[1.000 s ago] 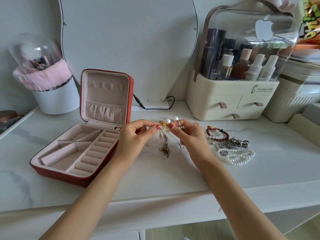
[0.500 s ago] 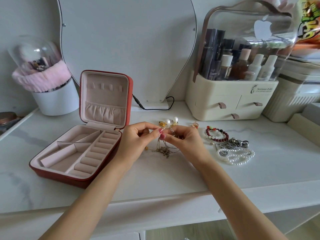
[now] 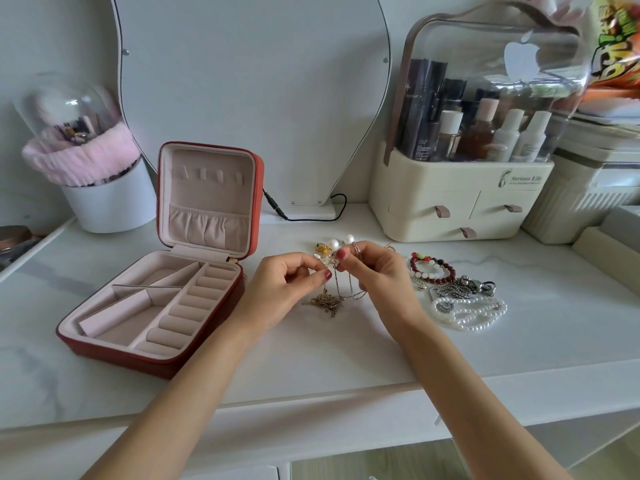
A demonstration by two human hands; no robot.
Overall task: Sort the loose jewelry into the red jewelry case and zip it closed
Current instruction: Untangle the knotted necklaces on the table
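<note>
Right of the open red jewelry case [image 3: 152, 317], both the left hand [image 3: 284, 289] and right hand [image 3: 377, 271] are pinching a tangled gold chain [image 3: 329, 301], likely needing gentle, slow teasing apart.

I read one legible label: "Serious Life", printed on the cream cosmetics organizer [image 3: 460, 188], up and to the right of my fingers. Print on the bottles inside and on the orange packet [image 3: 614, 57] is unreadable.

The white table [image 3: 346, 344] carries an open red jewelry case [image 3: 152, 303], loose chains [image 3: 327, 301], bracelets [image 3: 433, 268], pearls [image 3: 471, 313], and a cosmetics box [image 3: 457, 202].
</note>
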